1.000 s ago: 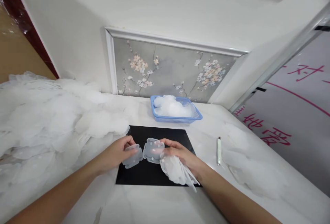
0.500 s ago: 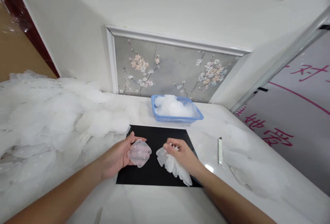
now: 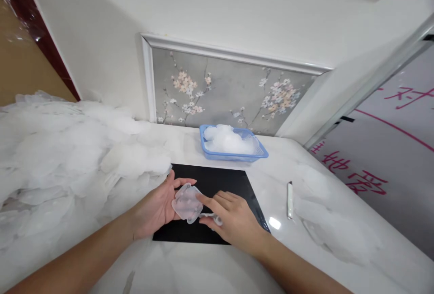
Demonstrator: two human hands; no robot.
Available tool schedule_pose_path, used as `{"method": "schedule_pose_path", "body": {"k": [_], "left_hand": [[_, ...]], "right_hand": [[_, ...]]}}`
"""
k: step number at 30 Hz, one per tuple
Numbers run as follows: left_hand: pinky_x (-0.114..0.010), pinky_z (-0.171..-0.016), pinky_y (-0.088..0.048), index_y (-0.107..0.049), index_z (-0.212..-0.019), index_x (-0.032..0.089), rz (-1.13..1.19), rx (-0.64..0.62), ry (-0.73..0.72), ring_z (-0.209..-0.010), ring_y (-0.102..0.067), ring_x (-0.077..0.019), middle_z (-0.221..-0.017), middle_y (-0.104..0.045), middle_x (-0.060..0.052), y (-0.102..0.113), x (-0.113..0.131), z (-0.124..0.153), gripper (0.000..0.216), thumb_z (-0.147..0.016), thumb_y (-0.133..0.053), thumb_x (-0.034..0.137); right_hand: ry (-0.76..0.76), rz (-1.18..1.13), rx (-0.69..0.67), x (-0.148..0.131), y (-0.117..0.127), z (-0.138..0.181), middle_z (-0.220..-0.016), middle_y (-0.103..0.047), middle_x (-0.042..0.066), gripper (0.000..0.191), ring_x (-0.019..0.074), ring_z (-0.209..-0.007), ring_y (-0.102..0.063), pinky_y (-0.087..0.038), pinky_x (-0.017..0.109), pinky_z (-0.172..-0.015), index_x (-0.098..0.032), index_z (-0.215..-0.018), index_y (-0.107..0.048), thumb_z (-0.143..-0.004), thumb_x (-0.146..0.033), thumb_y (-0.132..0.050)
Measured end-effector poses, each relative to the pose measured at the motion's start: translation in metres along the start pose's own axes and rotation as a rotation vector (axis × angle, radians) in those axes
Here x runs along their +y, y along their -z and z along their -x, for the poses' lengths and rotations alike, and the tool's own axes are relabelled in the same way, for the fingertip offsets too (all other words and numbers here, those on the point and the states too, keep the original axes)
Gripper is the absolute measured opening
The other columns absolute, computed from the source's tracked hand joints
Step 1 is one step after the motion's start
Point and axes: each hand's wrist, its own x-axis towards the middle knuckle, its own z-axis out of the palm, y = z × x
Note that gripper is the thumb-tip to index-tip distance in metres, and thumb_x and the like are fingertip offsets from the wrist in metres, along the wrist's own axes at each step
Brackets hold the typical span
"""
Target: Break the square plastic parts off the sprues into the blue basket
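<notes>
My left hand [image 3: 156, 207] lies palm up at the left edge of a black mat [image 3: 220, 184] and cradles a translucent plastic piece [image 3: 186, 203] with small round dimples. My right hand [image 3: 233, 222] has come across to it: the forefinger rests on the piece's right edge, and the lower fingers pinch thin translucent pieces [image 3: 210, 217], mostly hidden under the hand.
A big heap of the same translucent sheets [image 3: 64, 163] fills the left of the white marble table. A blue basket [image 3: 233, 142] of white pieces stands behind the mat by the wall. A slim white tool [image 3: 289, 199] and more sheets [image 3: 335, 231] lie right.
My right hand moved left to the piece in my left palm. The bunch of sheets that hung from it is now almost hidden under it. My left hand stayed put.
</notes>
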Motion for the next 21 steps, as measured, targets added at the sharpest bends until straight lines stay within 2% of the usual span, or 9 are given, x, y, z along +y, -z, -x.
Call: {"method": "schedule_pose_path", "body": {"k": [5,8,10,12,14,15,17,21], "left_hand": [[-0.039,-0.091,-0.044,-0.048,-0.125,0.018,-0.002,-0.011,-0.007,-0.099,-0.061,-0.0237,-0.113,-0.063,-0.012,-0.005,-0.003,0.0,0.057,-0.092,-0.035,0.063],[-0.041,-0.095,-0.041,-0.047,-0.128,0.019,-0.115,-0.003,-0.004,-0.108,-0.058,-0.0273,-0.117,-0.062,-0.012,-0.004,-0.003,-0.001,0.061,-0.09,-0.036,0.066],[-0.041,-0.099,-0.037,-0.048,-0.129,0.023,-0.365,0.076,-0.046,-0.115,-0.054,-0.0288,-0.121,-0.061,-0.012,0.002,0.002,0.001,0.058,-0.089,-0.041,0.064],[-0.04,-0.102,-0.032,-0.056,-0.124,0.027,-0.742,0.19,-0.165,-0.118,-0.05,-0.0293,-0.123,-0.06,-0.009,0.013,0.011,0.006,0.047,-0.088,-0.051,0.057],[-0.041,-0.102,-0.028,-0.066,-0.11,0.029,-1.11,0.262,-0.283,-0.115,-0.048,-0.0309,-0.117,-0.062,-0.007,0.027,0.023,0.014,0.031,-0.085,-0.058,0.046],[-0.041,-0.1,-0.028,-0.069,-0.102,0.029,-1.247,0.271,-0.283,-0.11,-0.049,-0.0316,-0.109,-0.064,-0.006,0.033,0.03,0.019,0.024,-0.084,-0.06,0.041],[-0.04,-0.092,-0.03,-0.071,-0.096,0.029,-1.427,0.274,-0.224,-0.104,-0.048,-0.0324,-0.102,-0.065,-0.006,0.043,0.041,0.026,0.02,-0.078,-0.063,0.031],[-0.036,-0.083,-0.029,-0.066,-0.093,0.027,-1.677,0.169,-0.103,-0.092,-0.047,-0.0274,-0.096,-0.061,-0.003,0.052,0.047,0.028,0.034,-0.063,-0.062,0.013]], "right_hand": [[0.046,0.019,0.004,-0.005,0.001,-0.001,-0.068,-0.06,0.003,0.023,0.0167,-0.062,-0.052,-0.038,0.03,-0.057,-0.02,-0.111,-0.065,-0.095,-0.03,-0.052],[-0.121,-0.217,0.045,-0.005,0.003,-0.002,-0.067,-0.057,0.002,0.021,0.0147,-0.062,-0.052,-0.039,0.028,-0.058,-0.023,-0.098,-0.071,-0.094,-0.025,-0.051],[-0.343,-0.513,0.077,-0.002,0.004,-0.004,-0.079,-0.059,0.004,0.017,0.0151,-0.071,-0.056,-0.042,0.027,-0.061,-0.023,-0.087,-0.072,-0.09,-0.028,-0.056],[-0.591,-0.866,0.077,0.003,0.005,-0.006,-0.092,-0.062,0.005,0.018,0.016,-0.077,-0.059,-0.044,0.026,-0.063,-0.02,-0.077,-0.068,-0.085,-0.035,-0.062],[-0.801,-1.217,0.0,0.009,0.005,-0.008,-0.081,-0.063,0.003,0.026,0.0141,-0.066,-0.057,-0.043,0.025,-0.058,-0.018,-0.071,-0.062,-0.079,-0.042,-0.068],[-0.884,-1.369,-0.053,0.011,0.005,-0.008,-0.071,-0.061,0.0,0.029,0.0123,-0.058,-0.054,-0.041,0.024,-0.054,-0.018,-0.071,-0.059,-0.077,-0.044,-0.071],[-0.975,-1.581,-0.149,0.015,0.004,-0.009,-0.06,-0.057,-0.003,0.032,0.01,-0.049,-0.05,-0.039,0.022,-0.05,-0.017,-0.074,-0.058,-0.071,-0.043,-0.076],[-1.0,-1.72,-0.204,0.019,0.004,-0.007,-0.071,-0.066,0.0,0.031,0.0087,-0.051,-0.054,-0.042,0.021,-0.05,-0.015,-0.082,-0.062,-0.067,-0.036,-0.079]]}}
